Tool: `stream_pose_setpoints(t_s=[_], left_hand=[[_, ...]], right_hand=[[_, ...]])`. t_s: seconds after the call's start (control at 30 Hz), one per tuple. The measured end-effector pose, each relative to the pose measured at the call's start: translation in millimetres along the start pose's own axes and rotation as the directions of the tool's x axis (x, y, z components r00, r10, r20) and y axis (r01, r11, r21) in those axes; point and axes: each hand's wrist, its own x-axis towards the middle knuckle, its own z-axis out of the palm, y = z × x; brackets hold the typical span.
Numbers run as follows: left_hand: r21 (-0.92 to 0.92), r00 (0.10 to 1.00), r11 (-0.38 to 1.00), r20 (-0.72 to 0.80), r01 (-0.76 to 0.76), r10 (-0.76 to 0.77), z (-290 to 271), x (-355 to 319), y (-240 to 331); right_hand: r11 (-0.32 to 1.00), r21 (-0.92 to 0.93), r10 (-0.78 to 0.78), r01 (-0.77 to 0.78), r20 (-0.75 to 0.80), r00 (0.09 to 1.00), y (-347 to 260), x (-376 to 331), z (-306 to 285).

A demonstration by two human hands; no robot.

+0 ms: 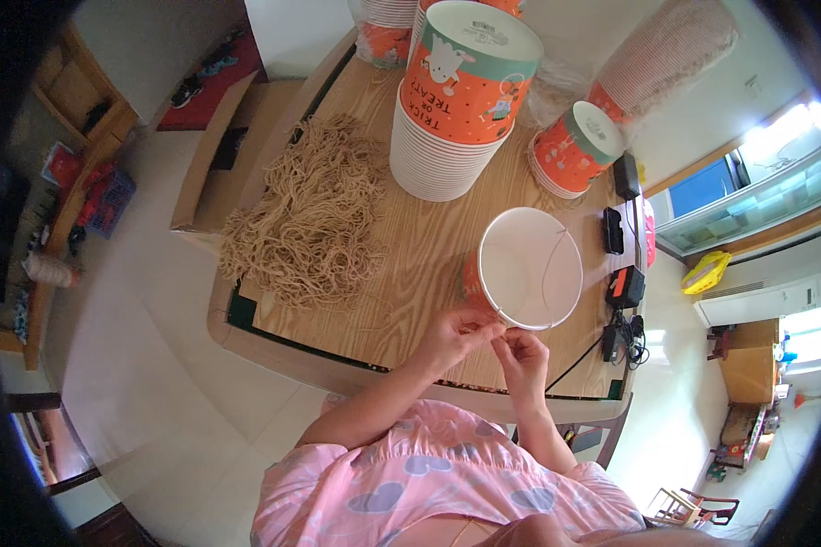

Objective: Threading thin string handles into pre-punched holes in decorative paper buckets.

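An open paper bucket [518,264], white inside with an orange printed outside, stands on the wooden table close to my body. A thin tan cord [545,281] runs down its inner right side and comes to the near rim. Just outside that rim, my left hand [465,334] is closed, thumb and fingers pinched by the cord's end. My right hand [524,354] pinches right beside it, fingertips almost meeting the left ones. What lies between the fingertips is tiny and partly hidden, seemingly the cord. To the left spreads a tangled heap of tan cords [315,214].
Behind the bucket rises a tall stack of upside-down paper buckets [465,100], with a shorter stack [576,150] to its right. Plastic-wrapped buckets [666,55] lean at the back right. Black adapters and cables [622,287] line the right table edge. A cardboard box [214,164] adjoins the left edge.
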Motion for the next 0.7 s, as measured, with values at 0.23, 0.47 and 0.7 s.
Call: stream_pose_setpoints(t_s=[0.23,0.47,0.7], left_hand=[[0.013,0.999,1.000,-0.045,0.011,-0.011,-6.8,2.2,-8.7],[0.069,1.000,0.998,-0.006,0.011,-0.011,-7.5,0.2,-7.9],[0.370,0.957,0.903,-0.096,-0.220,0.273,-0.2,-3.2,-0.5]], right_hand=[[0.991,-0.132,-0.020,0.023,0.024,1.000,-0.9,-5.6,-1.7],[0.989,-0.093,-0.115,0.114,-0.005,0.993,1.7,-8.8,-2.8],[0.994,-0.073,-0.084,0.082,-0.026,0.996,-4.5,-8.5,-3.3]])
